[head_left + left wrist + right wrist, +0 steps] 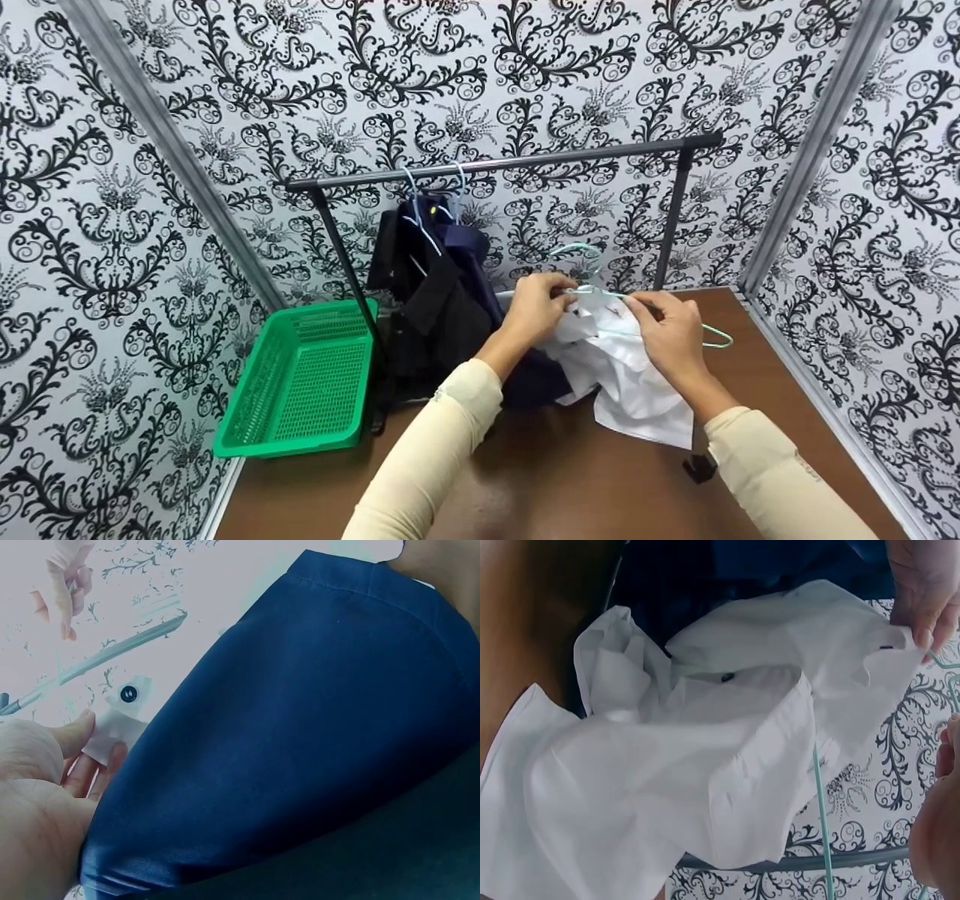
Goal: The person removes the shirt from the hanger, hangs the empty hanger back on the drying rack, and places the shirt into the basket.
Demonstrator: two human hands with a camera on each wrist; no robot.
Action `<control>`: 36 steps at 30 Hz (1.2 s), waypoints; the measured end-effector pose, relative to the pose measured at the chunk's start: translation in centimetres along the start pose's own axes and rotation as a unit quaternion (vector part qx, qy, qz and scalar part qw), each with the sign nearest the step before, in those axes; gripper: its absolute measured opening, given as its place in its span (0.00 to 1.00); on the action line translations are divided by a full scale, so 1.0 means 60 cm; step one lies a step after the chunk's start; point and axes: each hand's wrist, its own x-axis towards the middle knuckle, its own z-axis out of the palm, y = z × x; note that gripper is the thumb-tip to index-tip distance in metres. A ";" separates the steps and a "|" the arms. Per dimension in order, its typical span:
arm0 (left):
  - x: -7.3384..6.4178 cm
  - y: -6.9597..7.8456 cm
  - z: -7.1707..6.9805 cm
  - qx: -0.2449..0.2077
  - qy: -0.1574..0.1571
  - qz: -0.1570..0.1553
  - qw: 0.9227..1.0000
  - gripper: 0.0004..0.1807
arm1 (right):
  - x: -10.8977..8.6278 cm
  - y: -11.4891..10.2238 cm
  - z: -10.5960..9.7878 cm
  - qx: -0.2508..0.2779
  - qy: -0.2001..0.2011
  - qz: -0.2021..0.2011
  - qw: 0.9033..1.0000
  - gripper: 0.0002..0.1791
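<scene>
A white shirt [637, 390] with dark buttons hangs bunched below both hands, around a pale green hanger [718, 336]. My left hand [536, 307] pinches a corner of the shirt; a black button [129, 694] shows beside its thumb in the left wrist view. Opposite it, my right hand [671, 330] has thumb and fingers together on the hanger's thin arm. The hanger's hook [577, 247] points up between and behind the hands. In the right wrist view, the shirt's loose cloth [630, 787] spreads across the left and middle, with folds hiding part of the hanger.
A dark clothes rack [525, 160] stands on the brown table [555, 487]. Black clothing [442, 307] and a navy garment [300, 712] hang from its left part, close to my left hand. A green basket [315, 390] sits at left. Patterned walls enclose the table.
</scene>
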 end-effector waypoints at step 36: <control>0.000 -0.024 -0.001 -0.011 0.041 -0.052 0.998 0.09 | 0.019 0.046 -0.061 -0.005 0.064 -0.076 0.995 0.03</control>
